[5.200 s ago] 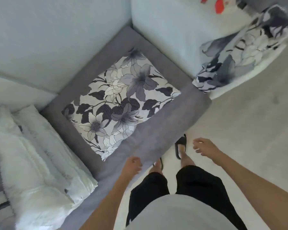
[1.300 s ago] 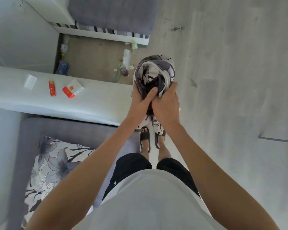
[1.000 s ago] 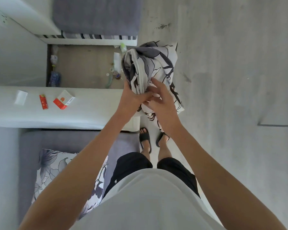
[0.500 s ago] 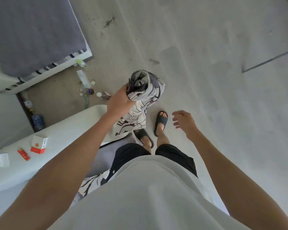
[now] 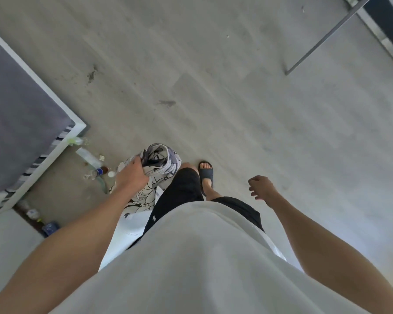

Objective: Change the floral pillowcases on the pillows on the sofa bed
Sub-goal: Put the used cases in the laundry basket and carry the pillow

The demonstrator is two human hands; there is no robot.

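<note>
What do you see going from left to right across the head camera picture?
Grey mattress → bottles on the floor → left hand gripping the floral pillowcase → foot in a black sandal → right hand, holding nothing → metal bar.

Soft, even daylight fills the view; the floor (image 5: 236, 98) looks washed-out, slightly motion-blurred, with wide-angle bending toward the edges.

Left hand (image 5: 132, 175) grips the bunched floral pillowcase (image 5: 160, 163), its loose end hanging beside the black shorts (image 5: 182, 189). Right hand (image 5: 261, 186) hangs free, fingers loosely curled, over the grey floor (image 5: 236, 87). One sandalled foot (image 5: 205, 174) is forward; bottles (image 5: 95, 172) lie beside the bed corner (image 5: 77, 130).
</note>
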